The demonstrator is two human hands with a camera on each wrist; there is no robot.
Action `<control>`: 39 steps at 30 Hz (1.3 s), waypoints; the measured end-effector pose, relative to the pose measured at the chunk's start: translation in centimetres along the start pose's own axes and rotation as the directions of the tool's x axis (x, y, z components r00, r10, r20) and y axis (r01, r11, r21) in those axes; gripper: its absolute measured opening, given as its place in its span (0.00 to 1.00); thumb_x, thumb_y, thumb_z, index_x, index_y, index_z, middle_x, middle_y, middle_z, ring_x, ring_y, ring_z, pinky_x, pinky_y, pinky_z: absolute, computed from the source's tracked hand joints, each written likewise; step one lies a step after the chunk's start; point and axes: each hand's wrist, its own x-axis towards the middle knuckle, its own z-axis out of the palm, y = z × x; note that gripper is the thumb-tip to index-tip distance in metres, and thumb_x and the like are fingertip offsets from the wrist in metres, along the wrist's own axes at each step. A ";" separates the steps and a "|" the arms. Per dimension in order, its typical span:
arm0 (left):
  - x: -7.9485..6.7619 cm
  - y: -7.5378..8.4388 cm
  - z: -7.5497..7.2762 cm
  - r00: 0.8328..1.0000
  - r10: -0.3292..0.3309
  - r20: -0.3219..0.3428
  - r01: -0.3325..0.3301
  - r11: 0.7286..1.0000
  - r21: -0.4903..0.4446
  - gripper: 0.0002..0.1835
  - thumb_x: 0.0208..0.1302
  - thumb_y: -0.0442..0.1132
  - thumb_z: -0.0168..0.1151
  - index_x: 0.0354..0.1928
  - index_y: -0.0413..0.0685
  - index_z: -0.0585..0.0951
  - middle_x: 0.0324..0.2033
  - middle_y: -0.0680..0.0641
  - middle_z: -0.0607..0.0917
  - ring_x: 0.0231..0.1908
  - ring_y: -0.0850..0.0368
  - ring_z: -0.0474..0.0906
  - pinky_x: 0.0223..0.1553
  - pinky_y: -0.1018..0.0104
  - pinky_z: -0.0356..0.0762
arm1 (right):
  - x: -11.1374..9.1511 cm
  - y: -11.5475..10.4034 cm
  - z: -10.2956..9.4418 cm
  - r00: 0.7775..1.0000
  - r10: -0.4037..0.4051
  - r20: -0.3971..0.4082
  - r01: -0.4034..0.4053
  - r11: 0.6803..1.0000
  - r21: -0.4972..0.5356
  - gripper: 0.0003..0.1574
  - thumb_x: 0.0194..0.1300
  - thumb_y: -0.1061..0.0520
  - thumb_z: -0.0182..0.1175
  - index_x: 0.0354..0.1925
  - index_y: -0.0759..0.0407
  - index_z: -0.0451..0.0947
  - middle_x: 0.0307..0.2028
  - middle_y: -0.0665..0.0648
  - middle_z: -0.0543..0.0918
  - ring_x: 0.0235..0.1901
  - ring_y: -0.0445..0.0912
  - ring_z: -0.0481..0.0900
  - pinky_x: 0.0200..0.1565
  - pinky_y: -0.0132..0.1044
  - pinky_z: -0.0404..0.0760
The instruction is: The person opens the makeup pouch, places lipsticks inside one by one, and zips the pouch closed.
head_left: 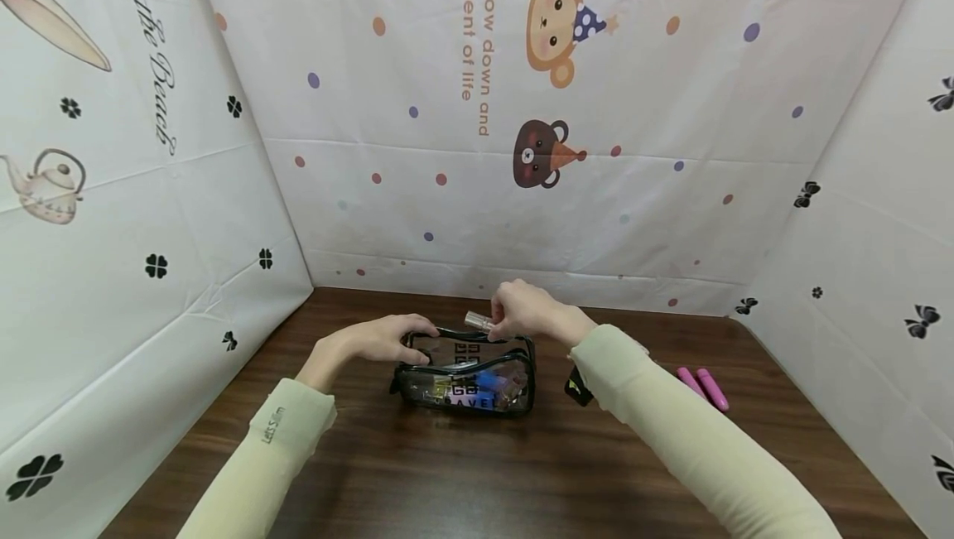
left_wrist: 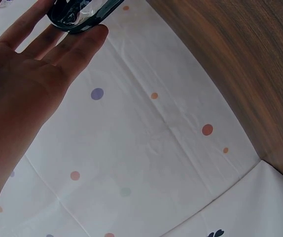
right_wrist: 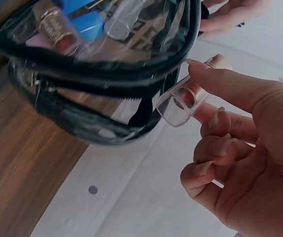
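Observation:
A clear zip pouch (head_left: 469, 394) with black trim stands on the table, its top unzipped. Through its plastic show a lipstick (right_wrist: 57, 29), blue pieces (right_wrist: 88, 25) and a clear-capped tube (right_wrist: 124, 19). My left hand (head_left: 380, 339) is at the pouch's left end, thumb spread from the fingers over the opening; in the left wrist view its straight fingers (left_wrist: 77, 52) touch the black trim. Over the rear right rim, my right hand (head_left: 525, 310) pinches a lipstick (right_wrist: 188, 96) with a clear cap and rose-gold body between thumb and index finger. Its cap end points at the pouch.
Two pink tubes (head_left: 703, 388) lie side by side on the brown table (head_left: 477, 481) at the right. A black item with a yellow mark (head_left: 577, 388) is partly hidden behind the right sleeve. Printed white sheets (head_left: 462, 216) enclose the back and both sides.

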 end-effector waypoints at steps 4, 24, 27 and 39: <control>0.0 0.0 0.1 1.000 -0.004 0.000 0.004 1.000 -0.006 0.28 0.67 0.50 0.60 0.66 0.48 0.71 0.68 0.45 0.68 0.68 0.43 0.63 0.65 0.43 0.65 | 0.3 -0.6 0.4 1.000 -0.013 0.009 0.013 1.000 0.005 0.15 0.55 0.51 0.72 0.20 0.53 0.77 0.19 0.48 0.77 0.18 0.40 0.66 0.22 0.31 0.64; 0.0 -0.1 0.0 1.000 0.010 0.000 -0.010 1.000 -0.006 0.28 0.67 0.49 0.60 0.66 0.47 0.71 0.68 0.44 0.68 0.68 0.43 0.64 0.65 0.44 0.65 | 1.1 -1.9 2.6 0.996 -0.033 0.081 0.037 0.998 -0.054 0.10 0.53 0.51 0.74 0.22 0.51 0.83 0.22 0.47 0.83 0.20 0.40 0.75 0.23 0.32 0.73; 0.0 0.0 0.0 1.000 0.012 -0.001 -0.012 1.000 -0.002 0.28 0.67 0.49 0.60 0.66 0.47 0.71 0.68 0.44 0.68 0.68 0.43 0.64 0.64 0.44 0.65 | 1.1 -2.0 2.8 0.996 -0.026 0.091 0.032 0.997 -0.072 0.09 0.53 0.51 0.73 0.22 0.51 0.84 0.24 0.47 0.84 0.21 0.39 0.76 0.25 0.33 0.75; -0.1 0.1 0.0 1.000 0.007 -0.007 -0.007 1.000 -0.001 0.28 0.67 0.48 0.60 0.66 0.47 0.72 0.68 0.44 0.68 0.68 0.43 0.64 0.64 0.44 0.65 | 1.0 -1.9 3.4 0.995 -0.019 0.102 0.032 0.991 -0.128 0.09 0.55 0.52 0.72 0.21 0.48 0.84 0.24 0.46 0.84 0.23 0.39 0.77 0.28 0.35 0.77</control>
